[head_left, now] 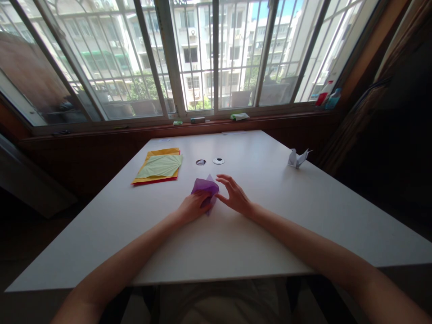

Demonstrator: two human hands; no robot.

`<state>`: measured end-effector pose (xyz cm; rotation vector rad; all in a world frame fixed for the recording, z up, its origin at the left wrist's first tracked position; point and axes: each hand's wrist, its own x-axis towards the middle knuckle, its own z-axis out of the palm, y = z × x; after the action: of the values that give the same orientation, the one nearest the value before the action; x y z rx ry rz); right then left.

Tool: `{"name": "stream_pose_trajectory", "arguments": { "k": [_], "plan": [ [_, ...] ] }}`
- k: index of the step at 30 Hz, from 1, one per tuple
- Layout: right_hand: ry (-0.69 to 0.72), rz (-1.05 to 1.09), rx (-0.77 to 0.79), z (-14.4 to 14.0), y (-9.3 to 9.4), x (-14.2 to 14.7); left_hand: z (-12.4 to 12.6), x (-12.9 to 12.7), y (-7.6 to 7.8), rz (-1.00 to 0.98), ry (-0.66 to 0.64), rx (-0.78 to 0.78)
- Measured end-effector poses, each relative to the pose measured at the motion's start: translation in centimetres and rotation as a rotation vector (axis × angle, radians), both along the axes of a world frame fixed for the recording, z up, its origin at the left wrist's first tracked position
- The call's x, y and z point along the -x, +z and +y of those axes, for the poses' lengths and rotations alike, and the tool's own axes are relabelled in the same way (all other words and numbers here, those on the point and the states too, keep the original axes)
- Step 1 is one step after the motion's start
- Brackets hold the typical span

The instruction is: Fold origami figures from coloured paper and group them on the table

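A sheet of purple origami paper (pixel 205 185), partly folded with one flap standing up, lies on the white table in front of me. My left hand (pixel 195 206) is on its near left side, holding it against the table, and covers part of it. To the right of the paper is my right hand (pixel 234 193), its thumb and fingers apart and curved toward the paper's right edge. Nothing shows between those fingers. Whether the thumb tip touches the paper I cannot tell.
A stack of coloured paper (pixel 158 166), green over yellow and red, lies at the left. A folded white paper crane (pixel 297 158) stands at the right. Two round inserts, one a white disc (pixel 218 160), are in the white table (pixel 263 256). Small items line the windowsill (pixel 141 123).
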<state>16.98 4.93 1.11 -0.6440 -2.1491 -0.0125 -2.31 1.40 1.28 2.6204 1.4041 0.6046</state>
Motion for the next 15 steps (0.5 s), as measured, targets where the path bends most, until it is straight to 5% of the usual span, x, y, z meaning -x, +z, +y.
{"name": "stream_pose_trajectory", "arguments": {
  "k": [3,9,15],
  "plan": [
    [-0.009,-0.017,0.027,0.1,-0.3,-0.1,0.1,0.0,-0.2,-0.012,0.070,-0.005],
    [0.215,-0.292,0.027,-0.5,-0.3,0.1,0.2,0.0,-0.5,-0.036,0.102,-0.026],
    [0.219,-0.386,-0.017,-1.2,0.2,0.4,0.1,0.0,-0.3,-0.015,0.099,-0.024]
  ]
}}
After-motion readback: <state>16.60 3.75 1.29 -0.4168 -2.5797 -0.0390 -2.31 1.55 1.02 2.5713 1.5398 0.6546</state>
